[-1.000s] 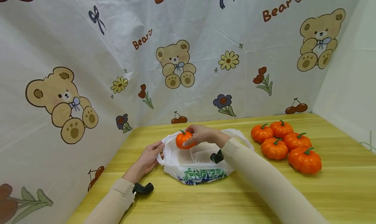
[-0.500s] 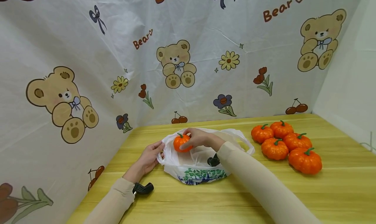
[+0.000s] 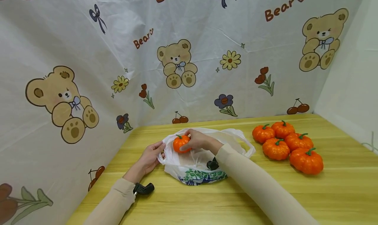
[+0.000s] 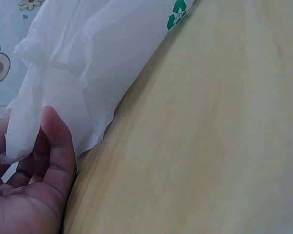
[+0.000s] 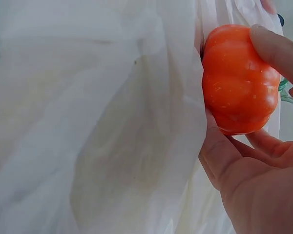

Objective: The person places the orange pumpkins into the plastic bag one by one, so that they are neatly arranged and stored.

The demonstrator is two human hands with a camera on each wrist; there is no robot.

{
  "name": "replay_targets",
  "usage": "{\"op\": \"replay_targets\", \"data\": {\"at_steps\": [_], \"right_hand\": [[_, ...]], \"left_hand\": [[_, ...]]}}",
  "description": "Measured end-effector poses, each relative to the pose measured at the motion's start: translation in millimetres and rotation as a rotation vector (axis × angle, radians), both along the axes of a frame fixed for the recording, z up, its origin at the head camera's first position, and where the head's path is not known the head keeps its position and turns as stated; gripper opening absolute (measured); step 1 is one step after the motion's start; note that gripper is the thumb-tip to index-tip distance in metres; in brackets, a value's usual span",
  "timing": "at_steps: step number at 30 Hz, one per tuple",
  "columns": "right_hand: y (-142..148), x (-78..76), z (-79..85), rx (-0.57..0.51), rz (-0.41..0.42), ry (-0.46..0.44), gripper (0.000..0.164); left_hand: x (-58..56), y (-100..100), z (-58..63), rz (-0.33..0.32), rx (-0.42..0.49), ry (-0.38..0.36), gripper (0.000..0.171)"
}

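Note:
A white plastic bag (image 3: 189, 169) with a green and blue tree print lies on the table, its mouth spread wide. My left hand (image 3: 150, 158) pinches the bag's left edge near the handle; in the left wrist view the thin film (image 4: 63, 92) runs between thumb and fingers. Inside the mouth, toward the left, my right hand (image 3: 202, 141) grips a small orange pumpkin (image 3: 180, 143) with a green stem. The right wrist view shows thumb and fingers on opposite sides of the pumpkin (image 5: 241, 80), with the bag's film right beside it.
Several more orange pumpkins (image 3: 276, 149) sit in a cluster on the wooden table (image 3: 189, 205), right of the bag. A patterned sheet with bears (image 3: 206, 100) hangs behind and to the left. A white wall (image 3: 351, 97) stands on the right.
My right hand has carried the pumpkin a little left and lower into the bag's mouth. The left hand keeps its hold on the bag's edge, unmoved.

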State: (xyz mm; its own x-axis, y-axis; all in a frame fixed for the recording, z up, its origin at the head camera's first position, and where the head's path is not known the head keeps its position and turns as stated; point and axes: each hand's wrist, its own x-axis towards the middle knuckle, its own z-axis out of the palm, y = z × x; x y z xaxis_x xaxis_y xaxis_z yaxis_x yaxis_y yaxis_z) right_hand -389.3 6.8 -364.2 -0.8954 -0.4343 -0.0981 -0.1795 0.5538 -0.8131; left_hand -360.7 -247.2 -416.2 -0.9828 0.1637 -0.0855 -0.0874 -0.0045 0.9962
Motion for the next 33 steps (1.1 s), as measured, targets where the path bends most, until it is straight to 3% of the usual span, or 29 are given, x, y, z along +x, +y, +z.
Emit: {"op": "replay_targets", "data": {"at_steps": [9,19,33], "right_hand": [[-1,8.1,0.1,0.021,-0.018,0.008,0.071],[0,6.9,-0.3,0.075,-0.023,0.043,0.075],[13,2.3,21.5,0.086,0.005,-0.001,0.074]], "left_hand": [[0.0,1,-0.5,0.003,0.002,-0.002,0.057],[1.0,1,0.7,-0.004,0.012,0.003,0.058],[-0.8,-1,-1.1,0.002,0.003,0.007,0.060]]}}
